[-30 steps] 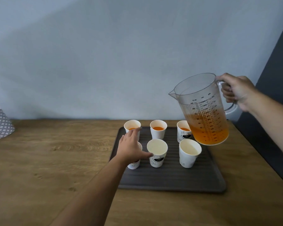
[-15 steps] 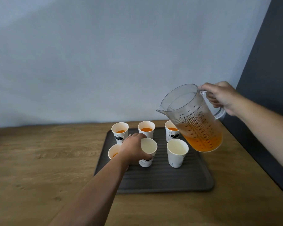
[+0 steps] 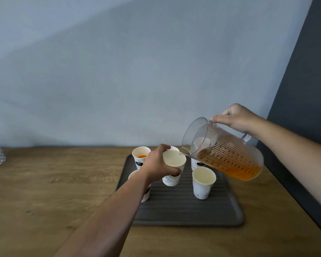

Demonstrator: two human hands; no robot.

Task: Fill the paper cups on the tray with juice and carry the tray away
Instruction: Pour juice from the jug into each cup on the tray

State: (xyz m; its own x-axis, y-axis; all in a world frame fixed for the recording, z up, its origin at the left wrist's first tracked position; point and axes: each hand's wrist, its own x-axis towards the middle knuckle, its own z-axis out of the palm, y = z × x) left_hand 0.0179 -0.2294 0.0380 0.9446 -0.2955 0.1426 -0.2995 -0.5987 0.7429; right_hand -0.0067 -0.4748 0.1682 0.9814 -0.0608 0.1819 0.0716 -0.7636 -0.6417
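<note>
One cup [image 3: 173, 165] has come up off the tray [image 3: 189, 210] since a second ago, left hand [image 3: 157, 165] fingers wrapped round it. The right hand [image 3: 236, 118] fingers grip the jug [image 3: 224, 154], now tipped, spout at the rim, so pouring looks imminent. Just right of those fingers another cup [image 3: 203, 182] stands empty. Wooden table [image 3: 44, 191], plain grey wall [image 3: 137, 71].

held paper cup [image 3: 171, 179]: dark print below the left hand [image 3: 157, 164], too blurred to read | jug [image 3: 224, 154]: dark measuring lines, numbers unreadable | far-left cup [image 3: 140, 160]: dark logo, no legible words | near-right cup [image 3: 202, 188]: faint mark, unreadable
</note>
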